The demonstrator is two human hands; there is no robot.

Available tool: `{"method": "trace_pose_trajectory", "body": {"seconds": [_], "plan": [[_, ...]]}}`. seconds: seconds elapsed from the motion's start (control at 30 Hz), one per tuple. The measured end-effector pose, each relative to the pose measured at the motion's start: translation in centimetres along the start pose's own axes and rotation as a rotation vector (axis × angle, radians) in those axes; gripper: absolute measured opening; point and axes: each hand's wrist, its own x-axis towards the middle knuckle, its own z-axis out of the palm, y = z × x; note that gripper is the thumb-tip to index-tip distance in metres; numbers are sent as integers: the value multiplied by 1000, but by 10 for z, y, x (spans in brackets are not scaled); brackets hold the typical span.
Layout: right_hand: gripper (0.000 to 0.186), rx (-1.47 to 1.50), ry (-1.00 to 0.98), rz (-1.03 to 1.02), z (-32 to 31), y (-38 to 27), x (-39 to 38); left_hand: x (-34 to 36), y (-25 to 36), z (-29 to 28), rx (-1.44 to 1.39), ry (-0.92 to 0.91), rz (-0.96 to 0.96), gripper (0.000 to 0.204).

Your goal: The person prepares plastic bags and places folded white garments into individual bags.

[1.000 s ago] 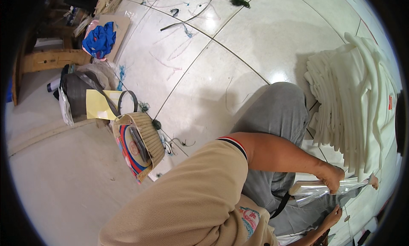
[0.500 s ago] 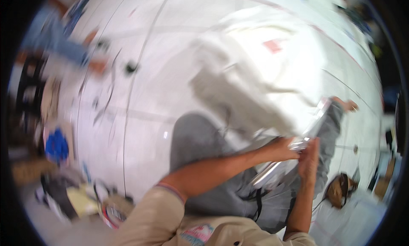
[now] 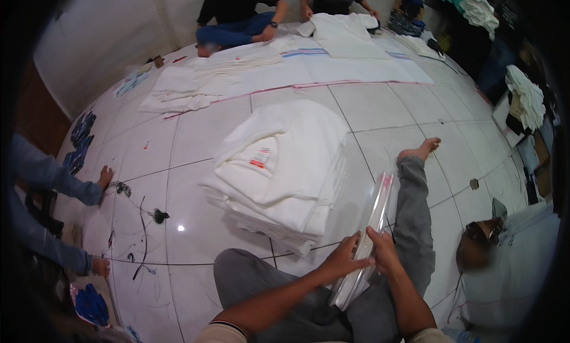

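My left hand (image 3: 350, 254) grips a long, narrow bundle of clear glossy plastic (image 3: 373, 206) from the left, fingers wrapped round it. My right hand (image 3: 383, 253) is closed on the same bundle from the right, thumb along its top. The bundle slants over my grey-trousered legs, its far end beside my outstretched right shin. Just beyond my hands a tall stack of folded white shirts (image 3: 273, 153) stands on the tiled floor, a small red-and-white label (image 3: 259, 157) on the top one.
Two people in dark tops (image 3: 236, 13) sit at the back by a white sheet (image 3: 392, 73) with white garments (image 3: 190, 81). Another person's blue-jeaned legs (image 3: 53, 176) reach in at left. Piles of clothing (image 3: 522, 96) line the right. A brown object (image 3: 475, 245) lies right of my leg.
My view has swung round from the left floor to the room ahead. My right hand has come up onto the plastic bundle beside my left, and the bundle now slants upright between both hands.
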Motion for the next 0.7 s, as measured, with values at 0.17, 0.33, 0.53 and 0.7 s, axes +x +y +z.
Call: {"method": "trace_pose_trajectory", "body": {"seconds": [0.17, 0.33, 0.53, 0.7], "plan": [[36, 38, 76, -21, -6, 0, -5, 1, -4, -4, -370, -6, -77, 63], [32, -16, 87, 57, -7, -9, -3, 4, -4, -16, -509, 21, -208, 51], [26, 78, 31, -45, -9, -15, -1, 10, -3, -24, -659, 77, -315, 41], [29, 160, 32, -59, -21, -15, 3, 11, -1, -36, -828, 22, -281, 34]]}}
